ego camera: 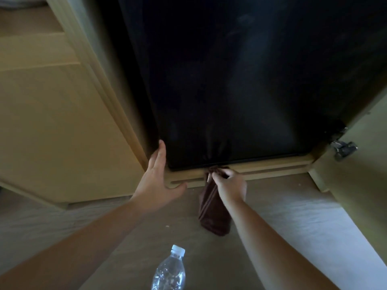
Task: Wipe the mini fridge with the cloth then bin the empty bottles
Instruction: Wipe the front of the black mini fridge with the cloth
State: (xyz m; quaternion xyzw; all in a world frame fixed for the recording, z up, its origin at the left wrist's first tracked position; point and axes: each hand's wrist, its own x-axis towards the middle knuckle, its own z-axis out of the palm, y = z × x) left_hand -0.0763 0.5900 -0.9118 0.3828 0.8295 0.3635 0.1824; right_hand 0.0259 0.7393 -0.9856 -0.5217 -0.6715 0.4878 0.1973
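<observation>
The mini fridge (230, 80) is a glossy black door set in a light wooden cabinet, filling the upper middle of the view. My left hand (159, 176) lies flat with fingers spread against the cabinet frame at the fridge's lower left corner. My right hand (229, 184) grips a dark brown cloth (212, 214) and presses its top against the fridge's bottom edge; the rest of the cloth hangs down over the floor. A clear plastic bottle (169, 273) with a white cap stands on the floor below my hands.
A cabinet door (356, 185) stands swung open at the right, with a metal hinge (343, 148). Light wooden panels (52, 122) run along the left. Beige carpet (125, 237) covers the floor.
</observation>
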